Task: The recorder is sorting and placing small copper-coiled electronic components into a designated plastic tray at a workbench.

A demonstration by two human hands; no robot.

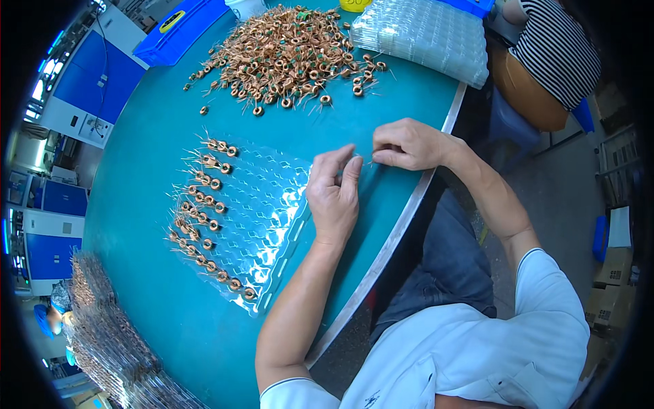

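Observation:
My left hand [334, 194] and my right hand [409, 144] meet above the teal table [150, 300], fingertips pinched together on a small copper coil whose thin wire leads show between them at about the middle. Just left of my left hand lies a clear plastic blister tray [272, 204]. Several copper coils [204, 225] sit in its left-hand pockets, in rows. A big heap of loose copper coils [286, 51] with green cores lies at the far side of the table.
A stack of clear empty trays [422, 34] lies at the far right, a blue bin [177, 31] at the far left. Filled trays are stacked [116, 341] at the near left. Another person in a striped top [552, 48] sits beyond the table edge.

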